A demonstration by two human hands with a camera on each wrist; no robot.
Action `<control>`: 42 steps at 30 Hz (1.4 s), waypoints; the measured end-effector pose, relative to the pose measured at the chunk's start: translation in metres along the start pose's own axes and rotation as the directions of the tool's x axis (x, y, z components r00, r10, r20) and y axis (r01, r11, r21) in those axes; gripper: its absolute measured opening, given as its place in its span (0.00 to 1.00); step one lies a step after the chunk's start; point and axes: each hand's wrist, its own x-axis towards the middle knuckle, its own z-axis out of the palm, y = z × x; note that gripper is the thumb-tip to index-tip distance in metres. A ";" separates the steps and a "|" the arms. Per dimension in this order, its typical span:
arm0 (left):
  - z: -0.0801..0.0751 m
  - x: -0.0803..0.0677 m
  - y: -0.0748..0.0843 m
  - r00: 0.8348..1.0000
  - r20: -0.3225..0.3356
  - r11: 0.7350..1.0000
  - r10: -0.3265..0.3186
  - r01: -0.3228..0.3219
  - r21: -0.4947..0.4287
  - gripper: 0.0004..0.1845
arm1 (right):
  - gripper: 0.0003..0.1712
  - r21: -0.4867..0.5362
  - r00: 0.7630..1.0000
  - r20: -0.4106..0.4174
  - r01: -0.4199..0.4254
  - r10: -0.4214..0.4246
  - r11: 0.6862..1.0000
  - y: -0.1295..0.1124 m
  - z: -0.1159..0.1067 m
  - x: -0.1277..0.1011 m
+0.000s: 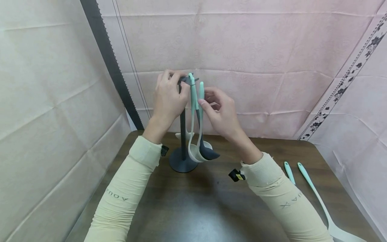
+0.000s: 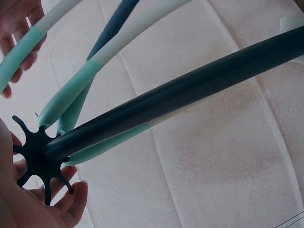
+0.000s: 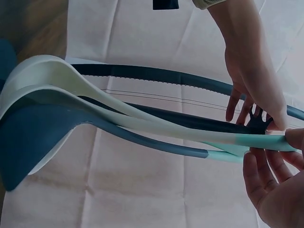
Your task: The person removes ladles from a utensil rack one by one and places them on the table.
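Observation:
My left hand [image 1: 170,95] grips the hooked top [image 2: 35,152] of a dark utensil stand [image 1: 182,134], fingers around its prongs. To the right of the pole, my right hand [image 1: 221,109] pinches the mint handle of a white ladle [image 3: 260,141], thumb on one side and fingers on the other. The handle's tip is beside the hooks, and the bowl hangs low among others. Another white ladle [image 1: 192,111] and a dark-headed ladle [image 1: 208,153] hang from the stand. Behind the pole hangs another mint-handled utensil [image 2: 114,141] with a whitish head.
The stand's round base [image 1: 181,164] is on the brown wooden table [image 1: 187,205]. At the right lie a mint-handled utensil [image 1: 289,172], partly behind my right sleeve, and a long turner [image 1: 315,195]. Pale cloth [image 1: 257,50] surrounds the table at the back and sides.

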 end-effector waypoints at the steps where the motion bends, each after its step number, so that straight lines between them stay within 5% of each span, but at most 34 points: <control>1: 0.000 0.000 0.000 1.000 0.000 1.000 -0.001 0.001 -0.001 0.22 | 0.16 0.000 1.000 -0.004 0.003 -0.003 1.000 0.000 -0.001 0.000; 19: 0.001 0.001 -0.001 1.000 -0.007 1.000 0.007 -0.007 -0.010 0.22 | 0.16 -0.021 1.000 0.021 -0.005 0.006 1.000 -0.002 -0.008 -0.006; 42: 0.001 0.000 -0.002 1.000 -0.014 1.000 0.009 -0.009 -0.023 0.22 | 0.13 -0.037 0.991 0.117 -0.067 0.071 0.997 0.030 -0.006 -0.029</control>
